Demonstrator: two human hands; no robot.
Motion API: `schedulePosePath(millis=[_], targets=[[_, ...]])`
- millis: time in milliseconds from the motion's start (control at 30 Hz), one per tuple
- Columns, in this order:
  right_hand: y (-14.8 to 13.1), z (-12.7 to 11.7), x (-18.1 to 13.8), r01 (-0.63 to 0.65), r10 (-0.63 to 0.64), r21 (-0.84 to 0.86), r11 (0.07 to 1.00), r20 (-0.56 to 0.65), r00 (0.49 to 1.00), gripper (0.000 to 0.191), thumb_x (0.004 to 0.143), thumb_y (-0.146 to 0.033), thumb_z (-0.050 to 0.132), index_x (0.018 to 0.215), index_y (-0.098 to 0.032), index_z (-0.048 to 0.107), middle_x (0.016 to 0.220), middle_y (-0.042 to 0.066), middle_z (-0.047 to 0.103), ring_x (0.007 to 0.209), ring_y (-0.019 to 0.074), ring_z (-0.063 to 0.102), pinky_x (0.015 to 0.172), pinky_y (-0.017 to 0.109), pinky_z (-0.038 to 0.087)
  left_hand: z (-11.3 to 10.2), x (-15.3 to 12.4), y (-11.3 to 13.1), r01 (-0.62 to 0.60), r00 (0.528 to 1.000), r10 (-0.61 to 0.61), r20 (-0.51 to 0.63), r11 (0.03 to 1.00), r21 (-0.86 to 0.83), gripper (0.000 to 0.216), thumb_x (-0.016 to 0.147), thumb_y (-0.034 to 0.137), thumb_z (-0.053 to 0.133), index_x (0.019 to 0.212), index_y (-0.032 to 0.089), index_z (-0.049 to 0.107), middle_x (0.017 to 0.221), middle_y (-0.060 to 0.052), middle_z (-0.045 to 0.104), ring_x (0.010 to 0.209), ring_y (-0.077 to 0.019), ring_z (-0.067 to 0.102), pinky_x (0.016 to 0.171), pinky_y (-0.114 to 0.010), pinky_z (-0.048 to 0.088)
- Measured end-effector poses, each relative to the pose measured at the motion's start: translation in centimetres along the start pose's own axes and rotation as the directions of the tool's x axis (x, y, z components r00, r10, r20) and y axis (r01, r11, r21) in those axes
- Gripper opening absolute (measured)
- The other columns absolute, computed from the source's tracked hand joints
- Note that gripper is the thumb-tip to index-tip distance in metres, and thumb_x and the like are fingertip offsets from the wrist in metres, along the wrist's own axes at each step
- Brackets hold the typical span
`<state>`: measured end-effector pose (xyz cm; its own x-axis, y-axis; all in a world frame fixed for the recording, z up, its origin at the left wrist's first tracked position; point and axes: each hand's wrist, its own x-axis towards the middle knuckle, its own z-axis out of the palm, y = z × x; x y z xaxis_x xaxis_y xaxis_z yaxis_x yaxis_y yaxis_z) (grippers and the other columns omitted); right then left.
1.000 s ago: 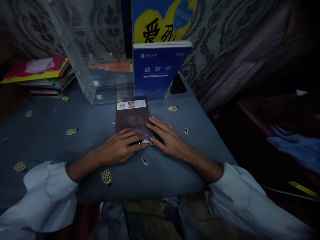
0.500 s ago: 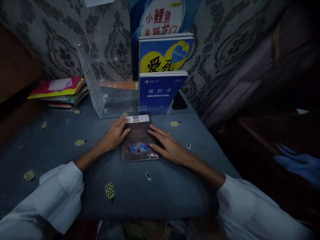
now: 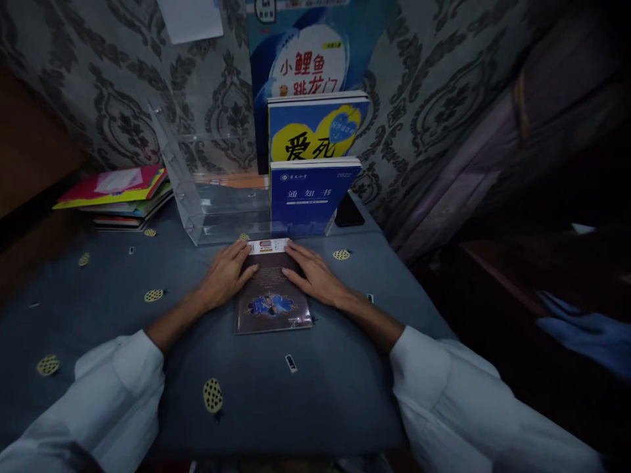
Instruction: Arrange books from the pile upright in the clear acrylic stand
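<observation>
A thin dark book [image 3: 270,282] with a glossy cover lies flat on the cloth in front of me. It has a white barcode strip along its far edge and a blue picture near its close edge. My left hand [image 3: 227,272] rests along its left side, fingers stretched out and thumb on the cover. On the opposite side, my right hand [image 3: 318,276] lies with its fingers extended at the far right corner and its thumb on the cover. Both hands touch the book without wrapping round it.
A clear acrylic rack [image 3: 180,177] stands behind, holding a blue booklet [image 3: 315,197], a yellow-and-blue book [image 3: 315,131] and a taller blue book [image 3: 310,59]. Stacked books [image 3: 123,194] lie at the left, and a black phone [image 3: 350,211] at the right. The grey-blue tablecloth [image 3: 345,387] has pineapple prints.
My right hand has slid toward the book's far right corner, now level with my left. The left hand stays at its edge. The view has tilted up slightly.
</observation>
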<state>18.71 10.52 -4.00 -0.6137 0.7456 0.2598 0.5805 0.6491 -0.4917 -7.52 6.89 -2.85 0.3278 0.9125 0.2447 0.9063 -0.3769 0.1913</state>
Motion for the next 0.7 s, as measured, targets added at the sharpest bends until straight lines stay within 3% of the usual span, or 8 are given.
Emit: schedulePosePath(millis=[300, 533, 700], targets=[[-0.1, 0.1, 0.0, -0.01, 0.01, -0.002, 1.0, -0.004, 1.0, 0.062, 0.1, -0.046, 0.048, 0.151, -0.011, 0.047, 0.16, 0.02, 0.041, 0.148, 0.0318, 0.041, 0.121, 0.057, 0.036, 0.2, 1.2, 0.9, -0.088, 0.995, 0.089, 0.041, 0.996, -0.033, 0.057, 0.103, 0.047, 0.044, 0.145, 0.01, 0.05, 0.154, -0.018, 0.05, 0.146, -0.0283, 0.045, 0.123, -0.047, 0.035], [0.2, 0.5, -0.2, 0.008, -0.006, 0.034, 0.999, -0.044, 0.999, 0.056, 0.1, -0.045, 0.051, 0.149, -0.018, 0.049, 0.158, 0.017, 0.045, 0.147, 0.032, 0.043, 0.12, 0.058, 0.037, 0.7, 2.5, 2.0, -0.133, 0.99, 0.137, 0.046, 0.989, -0.068, 0.053, 0.103, 0.044, 0.044, 0.146, 0.012, 0.05, 0.155, -0.016, 0.05, 0.147, -0.0279, 0.043, 0.122, -0.047, 0.035], [-0.6, -0.2, -0.3, -0.006, 0.014, 0.087, 0.996, -0.088, 0.996, 0.05, 0.096, -0.039, 0.057, 0.141, -0.016, 0.053, 0.146, 0.017, 0.052, 0.134, 0.0308, 0.055, 0.113, 0.052, 0.046, 0.6, 3.6, 3.1, -0.182, 0.98, 0.185, 0.067, 0.982, -0.052, 0.05, 0.104, 0.041, 0.045, 0.145, 0.014, 0.051, 0.153, -0.015, 0.052, 0.144, -0.0277, 0.047, 0.121, -0.047, 0.034]])
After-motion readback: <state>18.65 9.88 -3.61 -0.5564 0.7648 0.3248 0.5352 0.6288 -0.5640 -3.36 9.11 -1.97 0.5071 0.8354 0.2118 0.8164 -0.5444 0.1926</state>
